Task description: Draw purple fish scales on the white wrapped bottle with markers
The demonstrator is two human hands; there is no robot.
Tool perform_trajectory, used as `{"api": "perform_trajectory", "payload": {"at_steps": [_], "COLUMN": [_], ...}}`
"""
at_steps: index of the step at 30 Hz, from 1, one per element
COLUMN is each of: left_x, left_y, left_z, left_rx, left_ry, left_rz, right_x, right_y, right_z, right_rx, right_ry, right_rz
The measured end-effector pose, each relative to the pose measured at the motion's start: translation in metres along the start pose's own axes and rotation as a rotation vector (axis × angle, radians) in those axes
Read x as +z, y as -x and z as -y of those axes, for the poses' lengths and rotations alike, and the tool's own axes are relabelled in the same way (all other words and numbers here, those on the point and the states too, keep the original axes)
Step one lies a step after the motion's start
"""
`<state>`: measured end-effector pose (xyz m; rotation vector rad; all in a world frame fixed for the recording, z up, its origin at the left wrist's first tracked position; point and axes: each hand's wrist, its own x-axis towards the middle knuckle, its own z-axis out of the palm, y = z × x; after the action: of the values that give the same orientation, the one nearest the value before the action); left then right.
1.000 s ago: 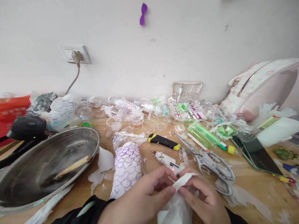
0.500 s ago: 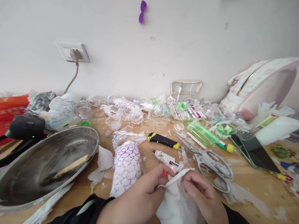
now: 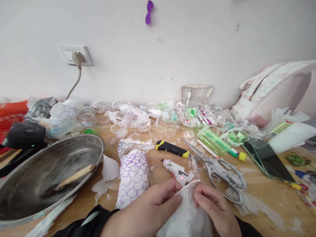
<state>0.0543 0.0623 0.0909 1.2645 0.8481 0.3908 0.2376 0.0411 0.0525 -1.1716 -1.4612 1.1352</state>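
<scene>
A white sheet of thin tissue-like material point(image 3: 189, 214) hangs between my hands at the bottom centre. My left hand point(image 3: 158, 204) pinches its upper edge from the left, thumb on top. My right hand point(image 3: 213, 205) pinches the same edge from the right. Just beyond my fingers lies a white glue gun point(image 3: 175, 169) with a lit red light; its rear is hidden by my hands. A white bottle-shaped piece with purple scale lines point(image 3: 133, 174) rests left of it. Silver scissors point(image 3: 214, 168) lie open to the right, and a black and yellow cutter point(image 3: 172, 148) lies behind.
At left stands a metal basin point(image 3: 71, 161) holding a wooden-handled brush point(image 3: 76, 176). Plastic scraps and markers point(image 3: 203, 118) line the wall. A green bottle point(image 3: 213, 141), a phone point(image 3: 270, 161) and a pink-white backpack point(image 3: 274, 95) are at right.
My left thumb has moved up and right onto the sheet's edge, closer to my right hand. The sheet has shifted slightly left and its folded top edge looks shorter.
</scene>
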Motion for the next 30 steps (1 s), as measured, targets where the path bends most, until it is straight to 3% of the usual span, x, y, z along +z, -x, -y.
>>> {"api": "perform_trajectory", "payload": {"at_steps": [7, 12, 17, 26, 30], "left_x": [0.000, -0.001, -0.002, -0.002, -0.004], "left_y": [0.001, 0.001, 0.001, 0.002, 0.000], "left_z": [-0.006, -0.003, -0.002, 0.000, 0.006], "left_rx": [-0.062, -0.044, -0.013, -0.009, 0.005], "left_ry": [-0.094, -0.129, -0.192, -0.238, -0.263], "left_rz": [-0.040, -0.055, -0.015, -0.009, -0.014], "right_x": [-0.010, -0.004, 0.000, -0.001, 0.001], "right_y": [0.002, 0.001, 0.001, 0.012, 0.011], "right_z": [-0.012, -0.005, 0.003, -0.018, -0.013], "right_rx": [-0.033, 0.004, 0.011, 0.062, -0.023], "right_ry": [-0.052, -0.101, 0.037, 0.357, 0.322], "right_rz": [-0.023, 0.014, -0.014, -0.102, -0.088]}}
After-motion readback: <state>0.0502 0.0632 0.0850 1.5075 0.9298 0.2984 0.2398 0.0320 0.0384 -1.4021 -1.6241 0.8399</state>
